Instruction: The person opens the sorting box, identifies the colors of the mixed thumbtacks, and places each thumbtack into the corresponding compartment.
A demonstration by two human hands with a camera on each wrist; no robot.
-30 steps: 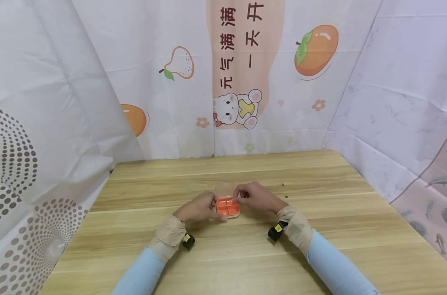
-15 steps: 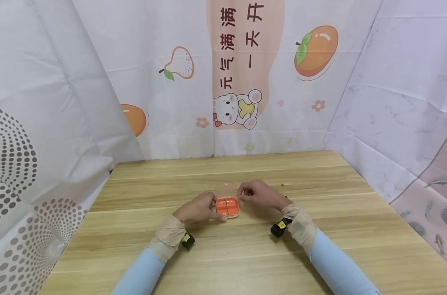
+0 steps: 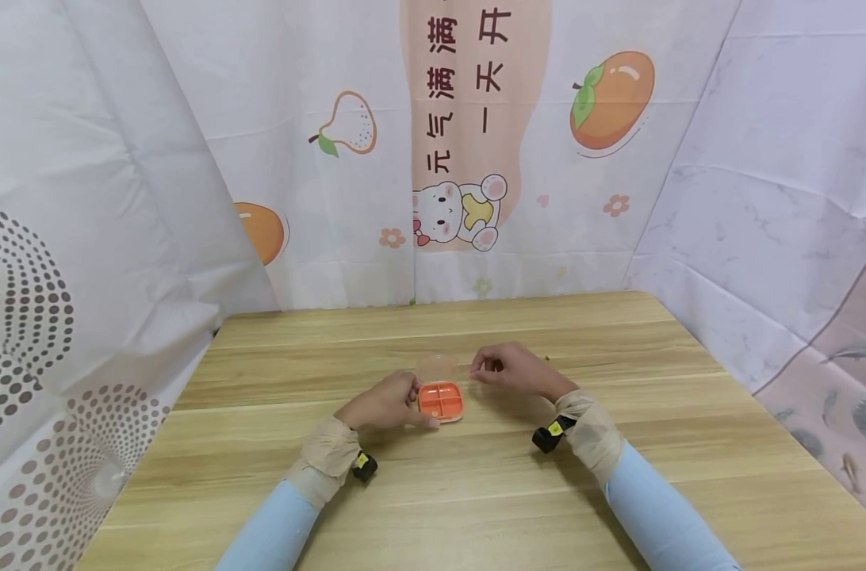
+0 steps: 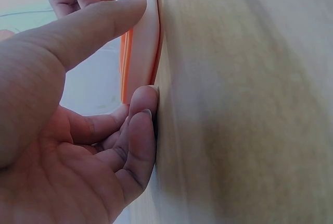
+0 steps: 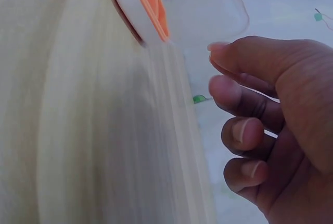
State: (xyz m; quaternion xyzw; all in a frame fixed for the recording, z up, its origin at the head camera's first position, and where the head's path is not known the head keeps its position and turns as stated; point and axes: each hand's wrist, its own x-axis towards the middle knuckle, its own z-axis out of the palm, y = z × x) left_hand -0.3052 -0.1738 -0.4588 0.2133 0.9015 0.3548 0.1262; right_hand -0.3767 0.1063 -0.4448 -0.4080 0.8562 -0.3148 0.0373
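A small pill box point(image 3: 441, 402) with orange compartments lies on the table, its clear lid point(image 3: 437, 367) raised at the back. My left hand point(image 3: 385, 403) holds it from the left. In the left wrist view the thumb point(image 4: 104, 23) lies along the white wall point(image 4: 143, 41), and the curled fingers are at the other end. A tiny pale spot shows in the front left compartment; what it is, I cannot tell. My right hand point(image 3: 515, 369) hovers to the right, apart from the box. Its fingers point(image 5: 244, 130) are loosely curled, with a gap between thumb and forefinger and nothing visible there.
The wood-grain table point(image 3: 433, 507) bears a tiny dark speck point(image 3: 546, 358) just behind my right hand. A printed curtain point(image 3: 319, 198) hangs along the table's back edge. Small black cameras point(image 3: 365, 466) are strapped to both wrists.
My right hand has drawn away from the pill box, to the right and slightly back. My left hand and the box have stayed nearly still.
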